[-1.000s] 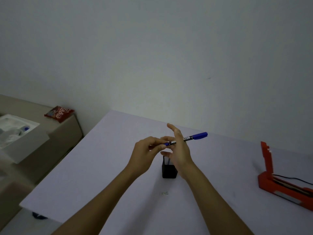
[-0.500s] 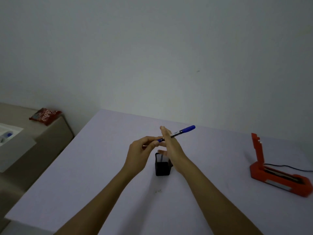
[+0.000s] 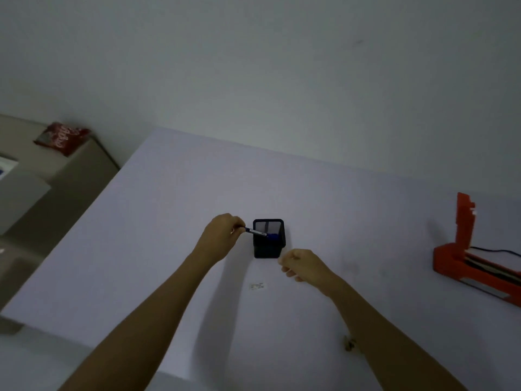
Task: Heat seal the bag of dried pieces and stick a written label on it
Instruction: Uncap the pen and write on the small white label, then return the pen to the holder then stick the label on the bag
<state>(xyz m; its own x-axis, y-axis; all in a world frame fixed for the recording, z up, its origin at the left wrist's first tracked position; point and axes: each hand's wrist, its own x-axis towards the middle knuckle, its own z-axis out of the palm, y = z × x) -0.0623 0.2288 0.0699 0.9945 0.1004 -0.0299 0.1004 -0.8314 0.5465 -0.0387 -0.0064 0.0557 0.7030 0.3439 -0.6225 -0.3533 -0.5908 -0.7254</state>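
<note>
Blue-capped, the pen (image 3: pixel 259 232) now slants cap-down into the black mesh pen holder (image 3: pixel 268 240), where half a second ago it was held level in the air above that holder between both hands. The left hand (image 3: pixel 222 235) pinches the pen's bare end just left of the holder's rim, fingers curled round it. The right hand (image 3: pixel 303 265) has let go and dropped to the holder's near right corner, fingers loosely curled and holding nothing. A small label (image 3: pixel 257 286) lies flat on the pale worktop (image 3: pixel 169 221) a little nearer than the holder, between the two forearms. Far right of the holder sits the orange heat sealer (image 3: pixel 473 263) with its arm raised upright. Well left of the holder, beyond the worktop's edge, a red packet (image 3: pixel 62 138) rests on a beige cabinet (image 3: pixel 79 170). The bag of dried pieces cannot be made out.
</note>
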